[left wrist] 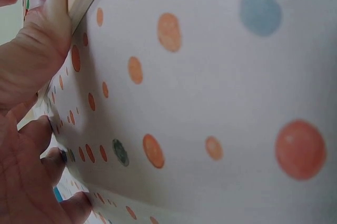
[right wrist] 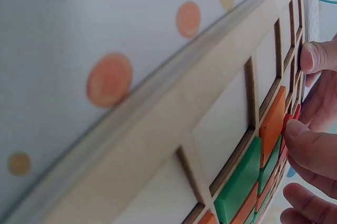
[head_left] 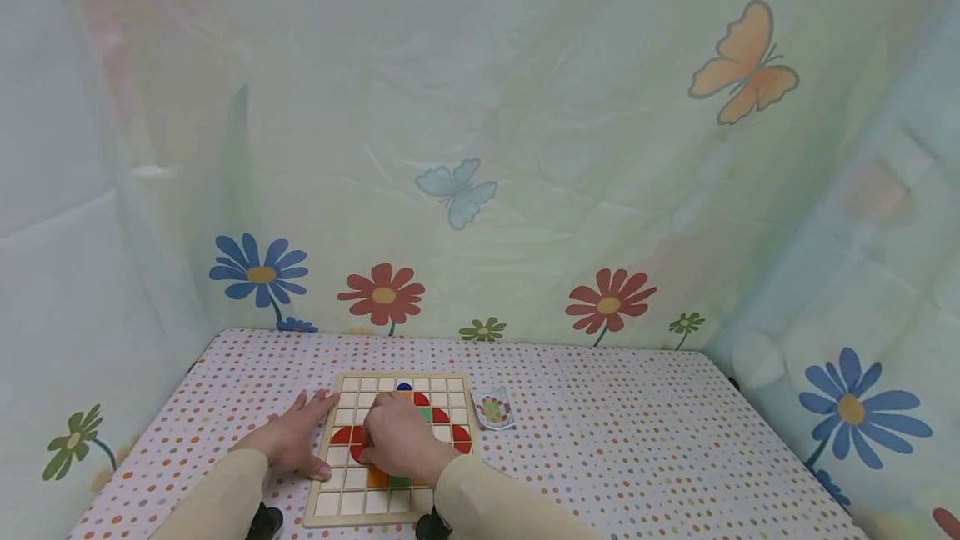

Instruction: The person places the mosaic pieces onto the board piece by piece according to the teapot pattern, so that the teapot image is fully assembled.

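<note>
A wooden grid board [head_left: 322,509] lies on the table, its middle cells filled with red, orange and green tiles. My left hand [head_left: 292,434] rests along the board's left side, fingers spread, its thumb [left wrist: 46,29] pressing the frame. Over the centre, my right hand [head_left: 401,437] has its fingers bent. Its thumb and forefinger pinch a red tile [right wrist: 285,132] low at the board. Nearby sit an orange tile [head_left: 377,476] and a green tile [head_left: 400,482]. The right hand hides several central cells.
Right of the board lies a small picture card [head_left: 494,408] with a coloured pattern. A blue round piece [head_left: 404,387] sits in the top row. More red tiles [head_left: 461,438] fill cells at the right. The dotted tablecloth [head_left: 622,432] ends at a flower-printed curtain [head_left: 525,190].
</note>
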Tool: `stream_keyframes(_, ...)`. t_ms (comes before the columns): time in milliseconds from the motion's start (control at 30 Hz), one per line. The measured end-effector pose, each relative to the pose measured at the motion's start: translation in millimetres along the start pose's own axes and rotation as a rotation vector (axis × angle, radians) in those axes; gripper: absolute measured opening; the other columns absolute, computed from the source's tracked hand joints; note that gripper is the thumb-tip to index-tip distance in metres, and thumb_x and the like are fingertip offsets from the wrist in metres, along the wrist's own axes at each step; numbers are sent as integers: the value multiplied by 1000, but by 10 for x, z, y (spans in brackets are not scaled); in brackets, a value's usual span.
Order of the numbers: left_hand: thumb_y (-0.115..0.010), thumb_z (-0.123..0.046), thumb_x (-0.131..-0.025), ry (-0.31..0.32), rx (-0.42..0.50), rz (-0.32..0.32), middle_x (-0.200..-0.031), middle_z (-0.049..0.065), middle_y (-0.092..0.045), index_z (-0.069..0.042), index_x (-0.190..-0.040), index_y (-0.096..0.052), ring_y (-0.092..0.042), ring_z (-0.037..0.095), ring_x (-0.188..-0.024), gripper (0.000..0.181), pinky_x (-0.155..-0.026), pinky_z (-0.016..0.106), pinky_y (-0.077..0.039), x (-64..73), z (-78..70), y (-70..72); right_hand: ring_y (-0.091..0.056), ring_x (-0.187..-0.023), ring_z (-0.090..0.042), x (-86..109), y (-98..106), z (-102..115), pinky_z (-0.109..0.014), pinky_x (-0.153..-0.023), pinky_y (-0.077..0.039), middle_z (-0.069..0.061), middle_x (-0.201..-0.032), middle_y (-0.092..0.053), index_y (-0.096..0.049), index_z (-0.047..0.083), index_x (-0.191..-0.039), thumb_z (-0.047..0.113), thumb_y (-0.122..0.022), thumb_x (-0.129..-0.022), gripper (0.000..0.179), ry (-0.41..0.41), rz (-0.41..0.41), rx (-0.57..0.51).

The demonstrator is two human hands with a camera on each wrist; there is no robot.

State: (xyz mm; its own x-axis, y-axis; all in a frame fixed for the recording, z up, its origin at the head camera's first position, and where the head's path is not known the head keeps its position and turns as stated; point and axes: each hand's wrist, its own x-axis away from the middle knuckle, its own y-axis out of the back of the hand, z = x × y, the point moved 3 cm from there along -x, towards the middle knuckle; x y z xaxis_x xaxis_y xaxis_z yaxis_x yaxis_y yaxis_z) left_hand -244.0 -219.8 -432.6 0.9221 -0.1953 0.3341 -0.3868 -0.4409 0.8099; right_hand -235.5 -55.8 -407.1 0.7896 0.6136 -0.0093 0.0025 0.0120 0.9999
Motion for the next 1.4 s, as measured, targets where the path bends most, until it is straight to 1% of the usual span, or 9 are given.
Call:
stream_keyframes(167, -93, -27, -69, -6, -2, -2, -166, 30, -20, -3, -158, -33, -6, 56, -153, 109, -115, 82, -13, -15, 3, -5, -56, -92, -6, 2, 3, -12, -21, -98, -48, 13, -80, -64, -76, 23, -71, 39, -85, -83, 23, -7, -17, -31)
stream_keyframes(400, -93, -28, -69, -18, -8, -12, -165, 32, -21, -3, -156, -35, -7, 58, -152, 108, -113, 84, -14, -1, -8, 3, -52, -86, -5, 4, -6, -11, -18, -84, -45, 14, -71, -57, -70, 23, -65, 42, -86, -82, 30, 20, -15, 7)
stream_keyframes(533, -94, -30, -68, 0, 15, -5, -167, 29, -20, -5, -158, -33, -5, 55, -154, 111, -114, 83, -12, -40, 31, -7, -52, -85, -4, 1, -18, -13, -18, -83, -45, 14, -70, -56, -69, 23, -64, 42, -86, -82, 31, 14, -22, 0)
stream_keyframes(733, -94, -31, -67, -15, 4, 4, -166, 30, -21, -4, -158, -33, -6, 55, -154, 112, -114, 82, -12, -83, 37, -29, -54, -88, -4, 68, 22, -125, -16, -81, -49, 13, -76, -61, -71, 20, -65, 35, -87, -82, 27, -13, -33, -177)
stream_keyframes(867, -94, -28, -68, -19, -4, 5, -165, 30, -22, -4, -157, -35, -6, 56, -153, 109, -114, 82, -14, -73, -21, -47, -58, -94, -8, 206, 101, -357, -17, -77, -52, 10, -86, -66, -75, 19, -75, 27, -83, -87, 17, -38, -49, -372)
stream_keyframes(1033, -93, -28, -69, -28, -16, -1, -164, 31, -23, -4, -156, -36, -8, 57, -152, 107, -114, 82, -15, -51, -94, -48, -64, -112, -21, 472, 196, -811, -31, -92, -57, 1, -114, -69, -75, 19, -91, 27, -74, -95, 9, -112, -31, -542)
stream_keyframes(1133, -93, -30, -69, -10, -31, -4, -165, 29, -23, -5, -156, -36, -10, 56, -152, 107, -111, 85, -16, -36, -76, -31, -60, -127, -29, 652, 248, -1095, -47, -106, -54, -6, -129, -68, -75, 17, -100, 27, -71, -97, 11, -156, -38, -556)
stream_keyframes(1233, -93, -32, -69, 9, -46, 3, -165, 29, -23, -7, -157, -36, -10, 57, -152, 108, -108, 88, -16, -32, -31, -19, -56, -135, -36, 838, 305, -1359, -58, -111, -48, -13, -137, -65, -75, 11, -108, 25, -69, -99, 18, -199, -63, -553)
stream_keyframes(1400, -95, -36, -64, 8, -24, 29, -166, 29, -21, -6, -158, -34, -8, 56, -153, 116, -110, 85, -19, -140, 179, -74, -56, -134, -40, 1104, 397, -1685, -62, -109, -46, -17, -136, -66, -74, 8, -112, 23, -69, -98, 21, -239, -91, -522)
